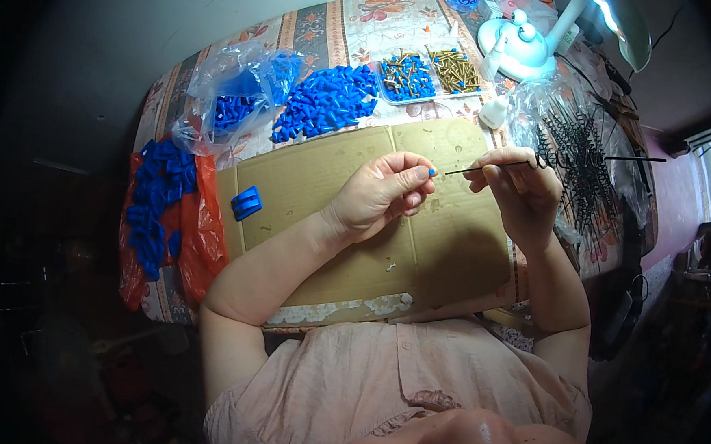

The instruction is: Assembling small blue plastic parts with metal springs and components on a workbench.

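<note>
Over the upper middle of the cardboard sheet [312, 260], a small blue piece [433, 172] sits at the fingertips of the left hand [383, 193], pinched between thumb and forefinger. Little of it shows; which way its opening faces, if it has one, cannot be told. The right hand [526, 193] is closed in a fine grip on a thin black rod [463, 171], its tip just beside the blue piece and not touching it.

Principal hazard, in this inspector's judgement: misalignment. Both parts are held in the air, without support, so a slight tremor in either hand could send the tip past the piece or into the left fingertips. A pinch this small could also slip and drop the piece. The rod, gripped back from its tip, may flex under push.

Further out, a shadow darkens the cardboard below the right hand, which could make a dropped part harder to find. A white bottle [495, 112] stands near the right hand and could be knocked by a careless reach. Beyond it lies a tangle of black curled pieces [580, 150]; lifting one could drag others. The heap of blue cones [330, 98] lies loose and could scatter if brushed.
</note>
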Demonstrator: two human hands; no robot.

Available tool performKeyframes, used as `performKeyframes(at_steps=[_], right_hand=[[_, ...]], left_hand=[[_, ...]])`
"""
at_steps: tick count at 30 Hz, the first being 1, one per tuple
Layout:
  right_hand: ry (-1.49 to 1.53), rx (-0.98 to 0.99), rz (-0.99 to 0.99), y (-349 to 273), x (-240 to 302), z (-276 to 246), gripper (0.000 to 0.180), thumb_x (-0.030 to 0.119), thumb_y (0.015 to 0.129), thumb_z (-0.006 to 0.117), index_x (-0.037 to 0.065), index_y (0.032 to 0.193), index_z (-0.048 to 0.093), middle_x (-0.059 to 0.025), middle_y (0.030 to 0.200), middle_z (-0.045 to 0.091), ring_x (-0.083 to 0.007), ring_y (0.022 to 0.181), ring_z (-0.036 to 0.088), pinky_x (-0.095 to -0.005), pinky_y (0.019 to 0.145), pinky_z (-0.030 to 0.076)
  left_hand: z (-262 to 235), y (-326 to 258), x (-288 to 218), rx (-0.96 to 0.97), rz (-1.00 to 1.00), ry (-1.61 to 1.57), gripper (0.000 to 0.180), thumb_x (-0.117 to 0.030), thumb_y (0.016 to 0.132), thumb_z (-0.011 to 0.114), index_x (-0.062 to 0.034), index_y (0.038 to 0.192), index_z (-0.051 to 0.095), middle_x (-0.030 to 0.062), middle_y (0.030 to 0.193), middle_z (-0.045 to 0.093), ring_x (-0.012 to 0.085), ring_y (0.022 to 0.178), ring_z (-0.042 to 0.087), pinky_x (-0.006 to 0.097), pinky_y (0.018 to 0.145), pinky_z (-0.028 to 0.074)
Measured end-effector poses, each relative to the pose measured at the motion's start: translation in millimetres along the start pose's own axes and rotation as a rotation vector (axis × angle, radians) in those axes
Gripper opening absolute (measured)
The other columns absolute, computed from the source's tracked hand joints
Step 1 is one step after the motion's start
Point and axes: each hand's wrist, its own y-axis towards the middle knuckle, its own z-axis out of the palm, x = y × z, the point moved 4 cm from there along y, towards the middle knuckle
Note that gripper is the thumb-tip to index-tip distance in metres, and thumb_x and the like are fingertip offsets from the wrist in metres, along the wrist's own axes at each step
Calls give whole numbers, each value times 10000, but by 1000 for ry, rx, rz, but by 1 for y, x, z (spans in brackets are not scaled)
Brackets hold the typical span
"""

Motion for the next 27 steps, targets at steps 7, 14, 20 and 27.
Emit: performKeyframes(at_steps=[7,14,20,27], right_hand=[[-7,-4,-13,-1,-1,4,94,-55,869,619,-28,957,631,-81,760,693,-130,684,681,-234,594,537],[-134,52,-63,0,4,5,103,-43,841,651,-17,939,635,-87,764,688,-153,690,694,-258,594,531],[-144,53,-90,-2,4,5,106,-50,837,652,-15,935,634,-88,780,689,-159,703,699,-262,598,533],[-117,79,-99,-3,3,7,141,-84,834,635,-24,961,628,-96,829,687,-169,730,701,-267,611,540]], left_hand=[[0,1,4,15,-11,-20,127,-167,962,577,-71,1037,610,19,873,645,63,675,523,211,606,442],[4,0,5,27,-20,-25,130,-167,961,578,-70,1043,610,24,871,648,63,675,524,208,603,438],[3,0,6,13,-10,-14,141,-169,960,581,-66,1051,609,25,866,645,63,673,522,209,596,436],[2,-1,6,4,-20,-4,142,-171,957,586,-66,1049,612,26,872,643,64,671,520,210,596,437]])
